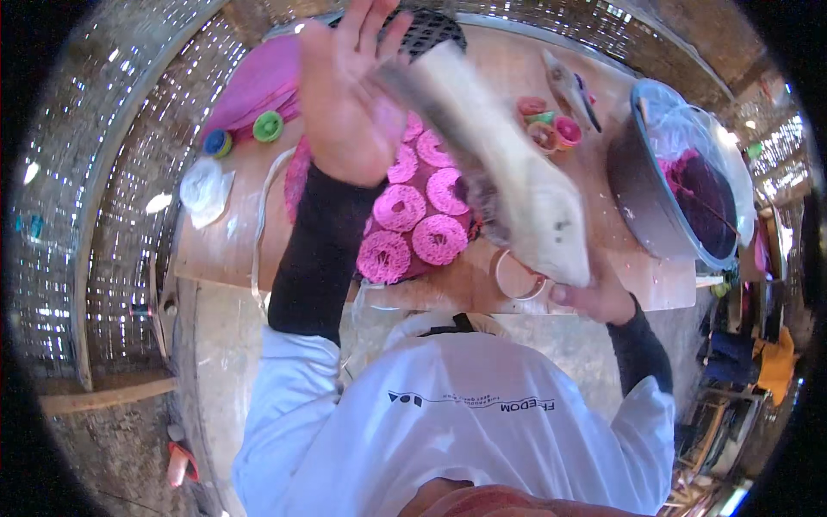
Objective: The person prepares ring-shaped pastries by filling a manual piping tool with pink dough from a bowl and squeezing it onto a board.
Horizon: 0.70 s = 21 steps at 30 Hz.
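Note:
My left hand point(353, 108) is raised over the table, palm showing and fingers apart. Beside it is the upper end of a long whitish thing point(512, 164) with a brownish-grey edge, smeared by motion; I cannot make out its kind. Its lower end meets my right hand point(600, 297), closed there with the thumb pointing left. Under the raised thing lies a dark pink piece point(422, 261) bearing several pink crocheted rings point(399, 208), partly hidden by my left arm and the whitish thing. A round, clear-centred ring point(508, 274) lies near my right hand.
On the wooden table point(224, 258) stand a large dark tub point(637, 185) with dark yarn and plastic, several coloured spools point(566, 132), a green roll point(268, 127), a blue roll point(217, 143), a white plastic bundle point(205, 191) and pink cloth point(250, 90). A black basket point(431, 30) stands at the back.

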Motion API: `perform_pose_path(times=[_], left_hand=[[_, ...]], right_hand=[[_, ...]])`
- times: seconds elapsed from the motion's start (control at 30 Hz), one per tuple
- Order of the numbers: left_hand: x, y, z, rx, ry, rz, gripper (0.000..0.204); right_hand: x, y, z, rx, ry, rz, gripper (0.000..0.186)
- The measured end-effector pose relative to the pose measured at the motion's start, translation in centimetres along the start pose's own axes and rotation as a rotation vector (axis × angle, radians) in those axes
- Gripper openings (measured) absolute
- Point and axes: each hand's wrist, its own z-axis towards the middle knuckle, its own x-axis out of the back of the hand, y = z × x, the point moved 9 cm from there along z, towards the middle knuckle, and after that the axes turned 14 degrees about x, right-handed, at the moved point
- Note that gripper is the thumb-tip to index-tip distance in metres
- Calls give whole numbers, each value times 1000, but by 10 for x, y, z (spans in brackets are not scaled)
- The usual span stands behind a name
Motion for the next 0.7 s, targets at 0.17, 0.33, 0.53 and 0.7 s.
perform_pose_path(times=[0.17,0.33,0.53,0.7], left_hand=[[21,40,-29,89,-708,-387,78],[60,37,-68,1,-776,-450,72],[119,8,-89,90,-421,-653,52],[151,5,-101,53,-291,-678,40]], right_hand=[[-63,6,41,-204,-493,118,63],[-91,29,67,-414,-742,26,61],[-109,52,83,-497,-814,-132,64],[-113,55,90,-625,-834,-322,65]])
